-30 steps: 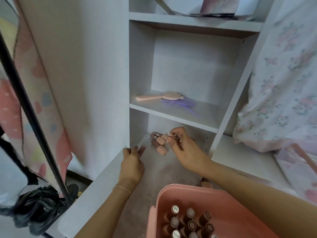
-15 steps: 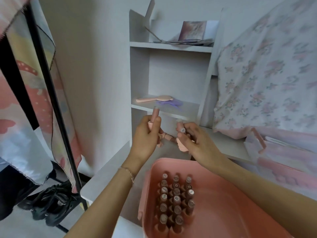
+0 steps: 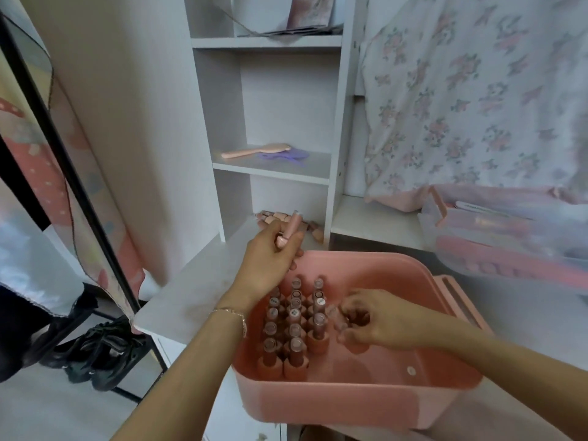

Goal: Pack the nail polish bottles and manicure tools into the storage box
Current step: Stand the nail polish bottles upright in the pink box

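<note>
A pink storage box (image 3: pixel 375 399) stands on the white desk, with several nail polish bottles (image 3: pixel 294 326) upright in rows at its left side. My left hand (image 3: pixel 270 262) is above the box's far left rim and grips a pale pink bottle (image 3: pixel 290 229) that points up and away. My right hand (image 3: pixel 366 319) is down inside the box, right of the rows, its fingers curled round a blurred bottle (image 3: pixel 334 313). More bottles (image 3: pixel 280 218) lie in the lowest cubby of the white shelf unit.
A pink hairbrush (image 3: pixel 254 151) and a purple comb (image 3: pixel 283 156) lie on the middle shelf. A clear bin with a pink handle (image 3: pixel 496 233) sits at the right under floral fabric (image 3: pixel 477 90). A black rack pole (image 3: pixel 63 148) and dark shoes (image 3: pixel 101 351) are on the left.
Both hands have left the cubby with bottles. My right hand has dropped into the box beside the rows. My left hand has come toward the box rim, keeping its bottle.
</note>
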